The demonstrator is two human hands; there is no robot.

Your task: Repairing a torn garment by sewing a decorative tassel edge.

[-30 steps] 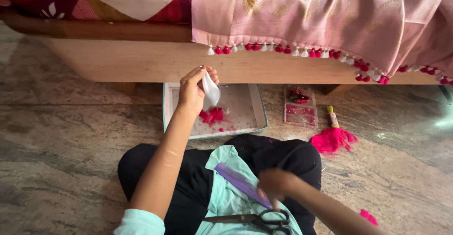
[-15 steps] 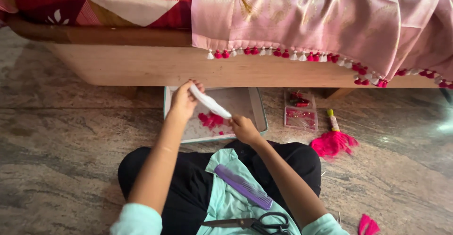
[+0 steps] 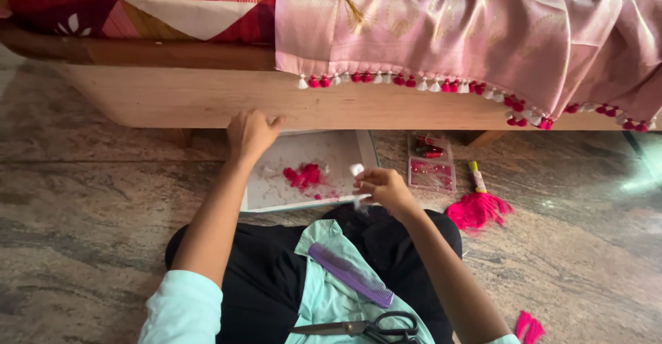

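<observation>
both my arms reach forward from the bottom of the view, bare below short pale sleeves. my left hand [image 3: 252, 134] is stretched farthest out, back of the hand up, fingers loosely spread with the thumb out to the side, holding nothing. my right hand [image 3: 386, 188] sits nearer, forearm angled inward, its fingers curled and pinched together at the tips.

Purple comb [image 3: 352, 273], scissors [image 3: 372, 327], pink cloth [image 3: 483, 33].

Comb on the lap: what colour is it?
The comb is purple, lying on the light green cloth; clearest in the head view.
</observation>
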